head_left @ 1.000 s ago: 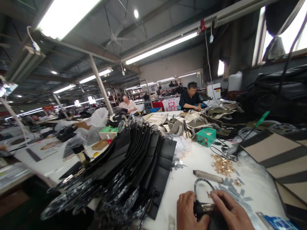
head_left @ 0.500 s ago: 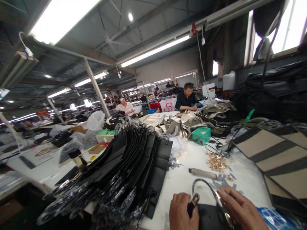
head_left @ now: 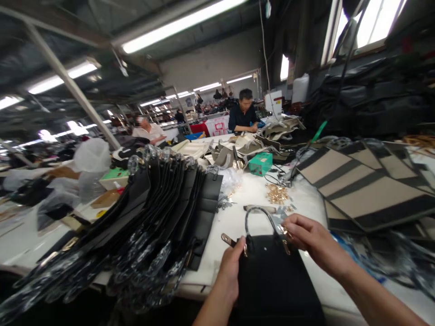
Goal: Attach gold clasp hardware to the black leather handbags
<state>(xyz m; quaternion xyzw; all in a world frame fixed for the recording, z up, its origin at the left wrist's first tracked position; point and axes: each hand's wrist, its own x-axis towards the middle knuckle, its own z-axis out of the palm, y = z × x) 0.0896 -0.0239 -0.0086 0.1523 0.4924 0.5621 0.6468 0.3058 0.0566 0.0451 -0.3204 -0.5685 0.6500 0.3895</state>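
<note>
Worktable (head_left: 234, 217) beneath black handbag (head_left: 275, 283): left hand (head_left: 231, 271), right hand (head_left: 314, 237) at top.

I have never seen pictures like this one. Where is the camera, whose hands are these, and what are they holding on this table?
One camera is worn on a person's head and looks forward and down, so these are that person's own two hands. The left hand holds a small black handbag. The fingers of the right hand are at a gold-coloured fitting by the bag's dark handle. The white table carries rows of black bag pieces, a pile of small gold-coloured parts and tan-and-black panels. Another person sits further away.
</note>
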